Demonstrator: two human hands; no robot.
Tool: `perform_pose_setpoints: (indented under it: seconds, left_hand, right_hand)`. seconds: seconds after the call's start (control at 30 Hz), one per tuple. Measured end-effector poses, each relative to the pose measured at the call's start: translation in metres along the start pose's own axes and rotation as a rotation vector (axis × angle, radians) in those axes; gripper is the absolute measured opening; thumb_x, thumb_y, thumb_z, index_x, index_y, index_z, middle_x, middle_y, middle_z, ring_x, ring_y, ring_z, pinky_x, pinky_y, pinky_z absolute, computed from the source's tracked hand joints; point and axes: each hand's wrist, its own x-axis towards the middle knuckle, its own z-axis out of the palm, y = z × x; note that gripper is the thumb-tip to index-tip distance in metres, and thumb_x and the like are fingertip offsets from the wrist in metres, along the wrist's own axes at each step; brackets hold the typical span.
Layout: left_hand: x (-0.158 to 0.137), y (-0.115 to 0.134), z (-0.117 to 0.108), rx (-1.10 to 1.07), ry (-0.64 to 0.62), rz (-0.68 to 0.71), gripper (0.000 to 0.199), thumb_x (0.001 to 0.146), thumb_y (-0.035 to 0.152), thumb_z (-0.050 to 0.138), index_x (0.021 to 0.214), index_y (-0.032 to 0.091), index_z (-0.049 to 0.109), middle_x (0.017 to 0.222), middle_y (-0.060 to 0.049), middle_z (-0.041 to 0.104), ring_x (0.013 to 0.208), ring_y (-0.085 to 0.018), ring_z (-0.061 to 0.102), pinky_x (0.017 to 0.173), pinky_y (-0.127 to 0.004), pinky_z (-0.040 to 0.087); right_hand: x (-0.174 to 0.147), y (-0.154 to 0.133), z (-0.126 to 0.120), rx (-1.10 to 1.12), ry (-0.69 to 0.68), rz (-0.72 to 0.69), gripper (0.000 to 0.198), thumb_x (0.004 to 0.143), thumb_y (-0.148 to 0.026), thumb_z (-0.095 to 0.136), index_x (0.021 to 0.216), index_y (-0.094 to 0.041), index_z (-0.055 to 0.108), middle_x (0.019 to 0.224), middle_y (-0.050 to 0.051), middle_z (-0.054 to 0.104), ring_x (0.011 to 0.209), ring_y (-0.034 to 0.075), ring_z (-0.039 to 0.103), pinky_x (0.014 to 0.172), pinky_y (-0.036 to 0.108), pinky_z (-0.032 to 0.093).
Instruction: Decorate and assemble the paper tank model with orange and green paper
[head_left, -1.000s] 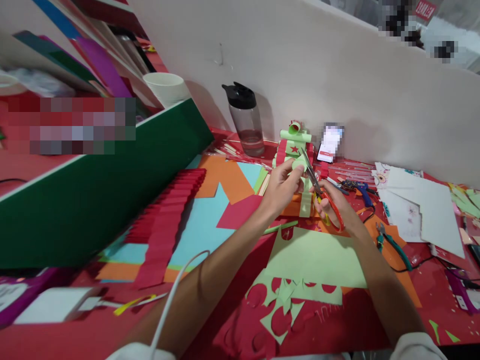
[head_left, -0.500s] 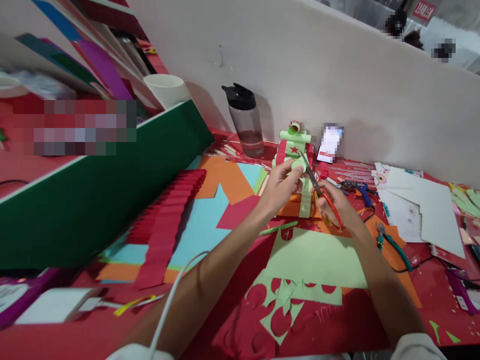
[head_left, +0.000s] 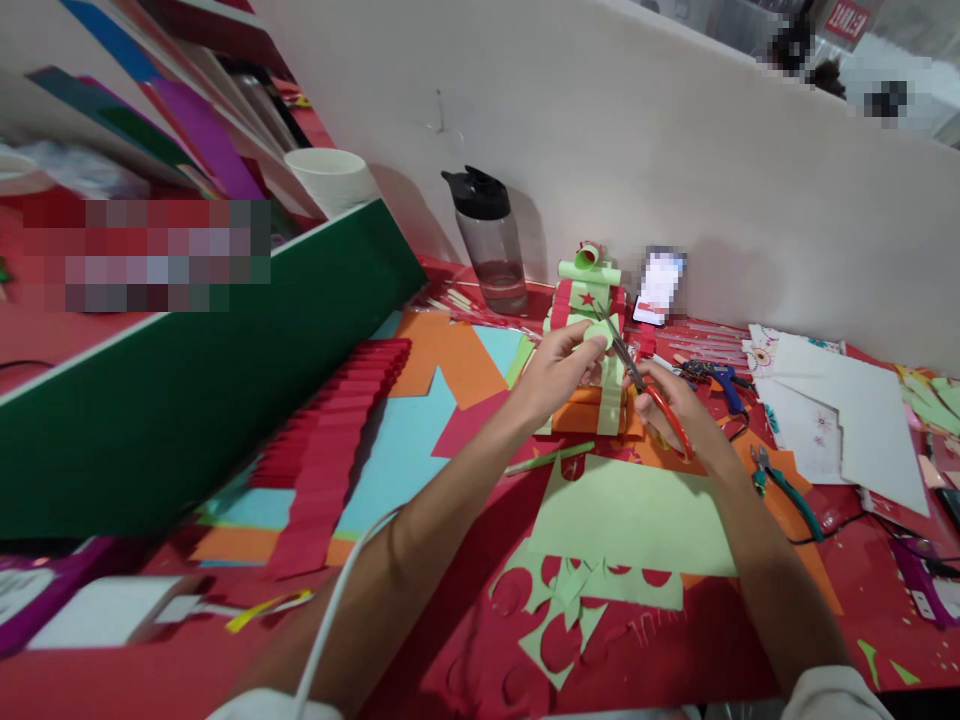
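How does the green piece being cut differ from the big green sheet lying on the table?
The small green piece is pinched in the left hand, raised off the table; the large green sheet lies flat. The piece is far smaller and rounded; the sheet is broad, with round cut-outs along its near edge. Scissors in the right hand meet only the piece. Both are light green paper.

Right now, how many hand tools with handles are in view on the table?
3: red-handled scissors in the right hand; blue glue gun behind it; teal-handled pliers by the right forearm. Paper clutter may hide others.
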Motion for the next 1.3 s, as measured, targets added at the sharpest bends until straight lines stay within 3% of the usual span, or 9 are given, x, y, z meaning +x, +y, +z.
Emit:
perform_pose_setpoints:
  seconds: [0.3, 0.5, 1.3]
  left_hand:
    - [0.0006, -0.0043, 0.0014, -0.08, 0.033, 0.01, 0.027, 0.088, 0.04, 0.066, 0.071, 0.021, 0.055, 0.057, 0.004, 0.049, 0.052, -0.011, 0.048, 0.053, -0.024, 0.041]
    - [0.0008, -0.007, 0.0031, -0.041, 0.071, 0.06, 0.03, 0.092, 0.04, 0.064, 0.072, 0.021, 0.053, 0.056, 0.005, 0.048, 0.05, -0.01, 0.047, 0.053, -0.023, 0.04]
    - [0.0011, 0.0014, -0.0028, 0.055, -0.023, 0.056, 0.034, 0.091, 0.042, 0.063, 0.068, 0.021, 0.05, 0.058, 0.003, 0.05, 0.054, -0.012, 0.048, 0.055, -0.025, 0.041]
  right_hand:
    - [0.0005, 0.0003, 0.0002, -0.004, 0.026, 0.021, 0.043, 0.09, -0.062, 0.071, 0.107, -0.024, 0.06, 0.068, -0.006, 0.043, 0.059, 0.014, 0.046, 0.057, 0.026, 0.042]
    - [0.0004, 0.0021, 0.0023, -0.001, 0.012, 0.002, 0.049, 0.089, -0.068, 0.07, 0.107, -0.024, 0.058, 0.068, -0.006, 0.041, 0.061, 0.014, 0.049, 0.059, 0.026, 0.043]
    - [-0.0009, -0.0012, -0.006, -0.069, -0.029, 0.013, 0.049, 0.09, -0.068, 0.068, 0.106, -0.024, 0.056, 0.073, -0.005, 0.047, 0.06, 0.014, 0.048, 0.059, 0.027, 0.042]
